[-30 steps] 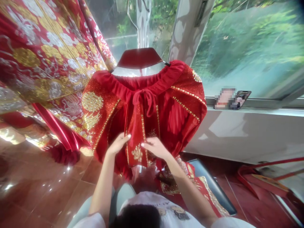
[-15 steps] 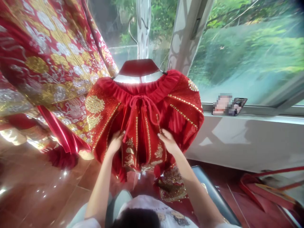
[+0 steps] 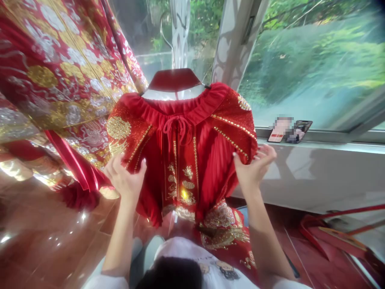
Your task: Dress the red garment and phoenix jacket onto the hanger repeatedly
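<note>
Red outfit [image 3: 183,160] with gold beads hangs from a hanger [image 3: 176,81] by the big window [image 3: 306,76], with a little bow [image 3: 177,123] near its top. At its two sides are the left hand [image 3: 126,176] and right hand [image 3: 252,166], each with thumb and fingers spread wide (I can't tell how hard they touch the cloth). One phone [image 3: 303,130] leans on the window ledge [image 3: 331,147].

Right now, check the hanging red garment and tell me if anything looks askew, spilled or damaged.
Nothing stands out. The red garment hangs roughly level, its bow tied at the front, with left hand and right hand spread at its sides. No tear or spill shows, though glare could hide small flaws.
</note>
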Demonstrator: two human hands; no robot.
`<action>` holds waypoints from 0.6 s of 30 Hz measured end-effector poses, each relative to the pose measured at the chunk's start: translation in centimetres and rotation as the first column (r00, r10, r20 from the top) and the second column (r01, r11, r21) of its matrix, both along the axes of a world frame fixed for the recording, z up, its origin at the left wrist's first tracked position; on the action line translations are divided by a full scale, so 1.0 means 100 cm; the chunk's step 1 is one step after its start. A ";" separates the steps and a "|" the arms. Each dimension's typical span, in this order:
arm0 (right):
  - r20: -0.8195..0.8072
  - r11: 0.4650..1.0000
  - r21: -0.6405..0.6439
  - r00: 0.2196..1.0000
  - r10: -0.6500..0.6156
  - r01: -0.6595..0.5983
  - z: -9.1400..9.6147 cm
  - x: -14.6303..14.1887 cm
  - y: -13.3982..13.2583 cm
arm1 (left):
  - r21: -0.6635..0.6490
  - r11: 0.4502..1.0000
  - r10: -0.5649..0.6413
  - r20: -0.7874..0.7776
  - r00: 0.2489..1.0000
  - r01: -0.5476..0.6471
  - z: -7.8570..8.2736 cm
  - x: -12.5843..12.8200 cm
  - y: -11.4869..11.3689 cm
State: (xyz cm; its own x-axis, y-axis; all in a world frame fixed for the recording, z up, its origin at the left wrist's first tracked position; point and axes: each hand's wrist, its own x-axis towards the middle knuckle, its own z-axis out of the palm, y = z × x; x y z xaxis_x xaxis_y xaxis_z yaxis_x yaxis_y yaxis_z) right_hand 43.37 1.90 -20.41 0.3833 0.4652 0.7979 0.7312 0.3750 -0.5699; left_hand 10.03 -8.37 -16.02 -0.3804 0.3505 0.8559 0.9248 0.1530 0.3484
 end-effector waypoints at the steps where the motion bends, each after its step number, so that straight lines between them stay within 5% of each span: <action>1: -0.025 0.999 -0.035 0.999 0.019 -0.020 -0.004 0.002 0.004 | -0.083 0.996 0.021 -0.007 1.000 -0.021 -0.002 -0.003 0.003; 4: 0.020 0.997 -0.073 1.000 0.002 -0.001 -0.014 0.004 0.003 | -0.300 0.954 0.024 0.052 0.998 -0.008 -0.011 -0.014 0.004; 10: 0.220 1.000 0.010 0.975 0.024 -0.027 -0.028 0.000 -0.006 | -0.258 0.950 0.165 -0.059 0.984 -0.175 -0.009 -0.042 -0.004; 14: 0.281 0.992 -0.061 0.952 0.122 -0.109 -0.033 -0.008 0.002 | -0.431 0.899 0.120 0.076 0.990 -0.076 -0.010 -0.052 0.010; 18: 0.308 0.986 -0.090 0.938 0.162 -0.141 -0.040 -0.027 -0.001 | -0.509 0.858 -0.059 0.039 0.997 0.071 -0.022 -0.026 0.023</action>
